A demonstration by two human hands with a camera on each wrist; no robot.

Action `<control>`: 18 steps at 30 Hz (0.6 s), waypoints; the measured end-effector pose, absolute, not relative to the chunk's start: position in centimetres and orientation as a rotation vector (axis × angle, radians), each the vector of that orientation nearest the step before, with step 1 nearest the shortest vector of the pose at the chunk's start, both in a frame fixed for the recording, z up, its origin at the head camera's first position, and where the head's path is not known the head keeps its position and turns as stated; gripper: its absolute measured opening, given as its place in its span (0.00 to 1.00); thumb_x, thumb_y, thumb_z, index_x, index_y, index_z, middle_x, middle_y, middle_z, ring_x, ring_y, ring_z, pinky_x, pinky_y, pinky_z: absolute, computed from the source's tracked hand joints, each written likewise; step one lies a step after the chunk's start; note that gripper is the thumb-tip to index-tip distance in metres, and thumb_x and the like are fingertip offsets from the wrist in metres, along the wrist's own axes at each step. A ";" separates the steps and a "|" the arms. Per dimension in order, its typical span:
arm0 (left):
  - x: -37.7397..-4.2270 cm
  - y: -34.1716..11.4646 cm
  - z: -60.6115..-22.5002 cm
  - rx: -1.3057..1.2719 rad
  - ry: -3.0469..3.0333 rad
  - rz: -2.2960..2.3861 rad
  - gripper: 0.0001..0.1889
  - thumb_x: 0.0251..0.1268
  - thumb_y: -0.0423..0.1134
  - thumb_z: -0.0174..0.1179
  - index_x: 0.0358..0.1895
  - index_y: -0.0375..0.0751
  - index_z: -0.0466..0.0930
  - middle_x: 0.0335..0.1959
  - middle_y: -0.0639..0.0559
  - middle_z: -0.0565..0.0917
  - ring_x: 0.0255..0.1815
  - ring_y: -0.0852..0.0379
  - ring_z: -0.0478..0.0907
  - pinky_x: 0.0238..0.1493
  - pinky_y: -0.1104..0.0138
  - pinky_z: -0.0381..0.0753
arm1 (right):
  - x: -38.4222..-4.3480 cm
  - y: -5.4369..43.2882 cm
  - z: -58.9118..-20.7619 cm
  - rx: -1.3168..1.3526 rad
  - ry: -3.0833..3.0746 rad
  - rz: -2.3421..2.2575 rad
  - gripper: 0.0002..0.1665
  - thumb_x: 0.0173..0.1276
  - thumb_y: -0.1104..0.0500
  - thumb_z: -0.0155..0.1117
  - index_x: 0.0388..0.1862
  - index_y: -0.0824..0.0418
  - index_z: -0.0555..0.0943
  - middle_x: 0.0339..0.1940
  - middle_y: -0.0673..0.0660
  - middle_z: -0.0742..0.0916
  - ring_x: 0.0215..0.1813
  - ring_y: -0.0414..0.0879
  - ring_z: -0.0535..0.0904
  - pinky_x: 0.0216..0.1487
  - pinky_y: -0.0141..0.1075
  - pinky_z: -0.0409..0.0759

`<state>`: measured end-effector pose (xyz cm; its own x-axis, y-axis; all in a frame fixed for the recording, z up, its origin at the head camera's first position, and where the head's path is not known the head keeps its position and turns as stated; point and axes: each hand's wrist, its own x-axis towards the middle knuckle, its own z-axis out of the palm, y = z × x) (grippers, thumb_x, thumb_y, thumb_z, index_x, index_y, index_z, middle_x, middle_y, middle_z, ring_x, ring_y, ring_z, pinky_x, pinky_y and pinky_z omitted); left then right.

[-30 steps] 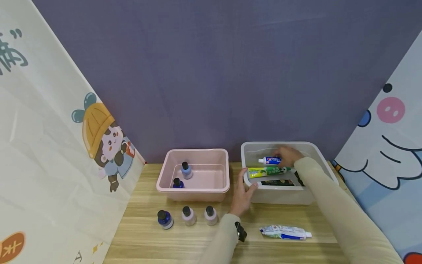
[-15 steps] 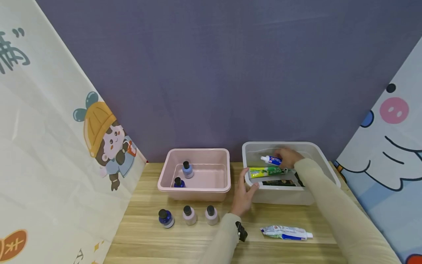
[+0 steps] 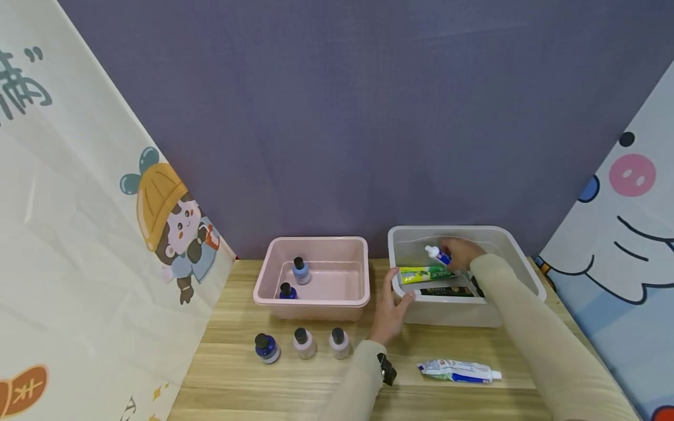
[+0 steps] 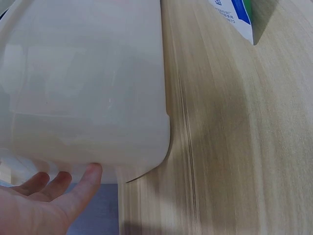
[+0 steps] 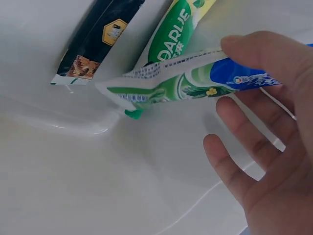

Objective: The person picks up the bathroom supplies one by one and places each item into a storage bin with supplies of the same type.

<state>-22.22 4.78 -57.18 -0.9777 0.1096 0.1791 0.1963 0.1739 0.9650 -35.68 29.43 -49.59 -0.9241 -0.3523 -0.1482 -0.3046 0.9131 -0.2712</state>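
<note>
My right hand (image 3: 461,254) is inside the light grey bin (image 3: 447,316), pinching a blue, white and green toothpaste tube (image 5: 190,81) between thumb and fingers. The tube's white cap end (image 3: 433,251) points up and left in the head view. Under it in the bin lie a green-and-yellow Darlie toothpaste tube (image 3: 421,274) and a black toothpaste tube (image 3: 446,291). My left hand (image 3: 388,316) holds the bin's front left corner, thumb at the front and fingers on the left side. Fingertips (image 4: 93,171) touch the outer wall in the left wrist view.
A pink bin (image 3: 316,304) with two small bottles, light blue (image 3: 301,273) and dark blue (image 3: 287,292), stands left. Before it stand a dark blue bottle (image 3: 267,349) and two pale pink bottles (image 3: 304,345). Another toothpaste tube (image 3: 459,371) lies on the wooden table (image 3: 237,392).
My right hand has tilted the toothpaste tube, lifting its cap end up from the bin and swinging it right. My left hand stays on the bin's corner.
</note>
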 end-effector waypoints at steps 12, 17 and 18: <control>-22.2 4.8 -57.2 -0.292 -2.383 -1.920 0.34 0.71 0.54 0.60 0.75 0.82 0.54 0.77 0.59 0.67 0.73 0.55 0.66 0.75 0.48 0.64 | -35.4 29.7 -50.3 -0.464 2.843 -0.394 0.22 0.53 0.63 0.79 0.48 0.62 0.84 0.42 0.57 0.87 0.45 0.52 0.81 0.51 0.52 0.82; -22.2 4.8 -57.2 -0.299 -2.361 -1.921 0.34 0.71 0.54 0.60 0.75 0.79 0.55 0.75 0.57 0.69 0.72 0.53 0.68 0.74 0.49 0.66 | -35.2 29.6 -49.8 -0.489 2.836 -0.436 0.15 0.61 0.66 0.70 0.48 0.63 0.85 0.42 0.59 0.87 0.45 0.53 0.81 0.50 0.51 0.82; -22.3 4.8 -57.2 -0.295 -2.357 -1.920 0.34 0.71 0.54 0.60 0.75 0.79 0.55 0.75 0.58 0.70 0.71 0.53 0.68 0.73 0.49 0.66 | -35.1 29.5 -49.7 -0.488 2.838 -0.445 0.14 0.62 0.66 0.68 0.48 0.63 0.85 0.42 0.59 0.87 0.45 0.53 0.81 0.49 0.51 0.82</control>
<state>-22.25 4.80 -57.21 -0.9776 0.0939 0.1885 0.2035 0.1922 0.9600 -35.15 29.52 -49.67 -0.9188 -0.3565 -0.1692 -0.2875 0.8985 -0.3317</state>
